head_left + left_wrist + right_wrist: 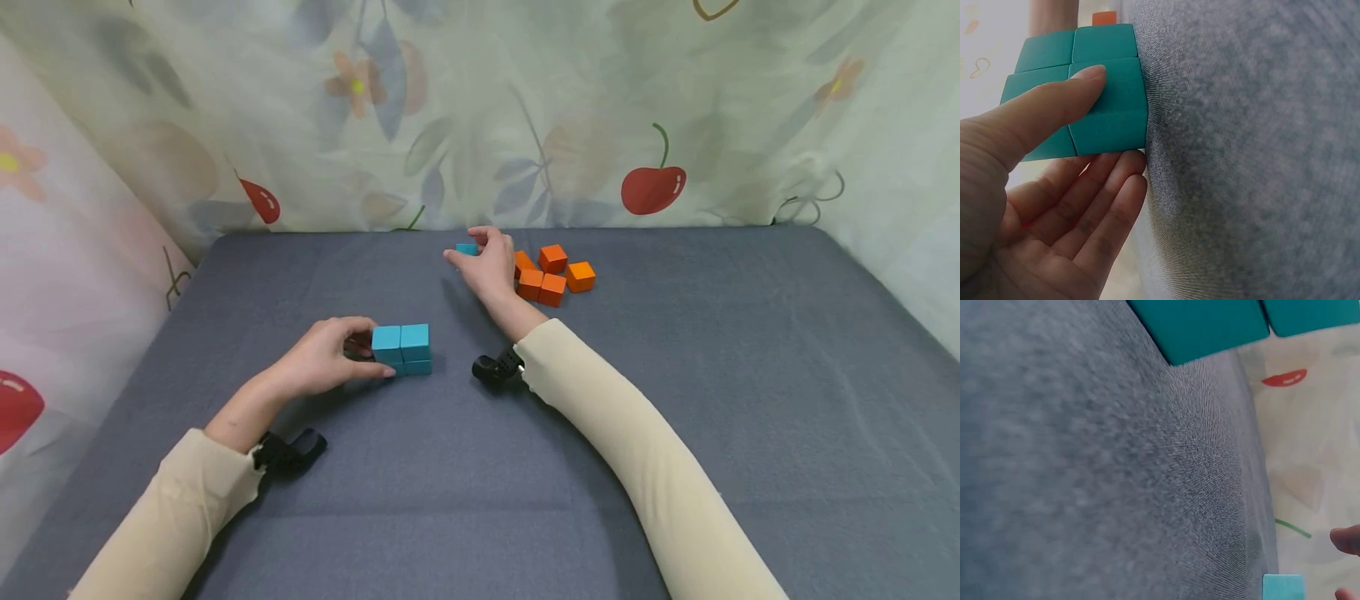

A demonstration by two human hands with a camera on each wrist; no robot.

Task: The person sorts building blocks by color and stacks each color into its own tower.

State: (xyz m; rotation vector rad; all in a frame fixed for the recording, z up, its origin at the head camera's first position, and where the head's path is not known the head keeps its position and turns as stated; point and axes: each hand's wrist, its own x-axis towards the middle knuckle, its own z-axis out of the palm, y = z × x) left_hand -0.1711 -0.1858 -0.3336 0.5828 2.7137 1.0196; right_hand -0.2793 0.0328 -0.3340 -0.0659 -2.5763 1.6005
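The left hand pinches the teal block stack, thumb on top. The right hand curls its fingers toward a lone teal cube just beyond the fingertips, not touching. Probably light, rigid, smooth: grip opposite flat faces.

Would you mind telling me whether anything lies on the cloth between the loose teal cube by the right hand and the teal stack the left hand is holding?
Nothing visible does. Between the loose teal cube by the right hand and the teal stack held by the left hand there is only bare grey cloth. The orange cubes lie off to the right.
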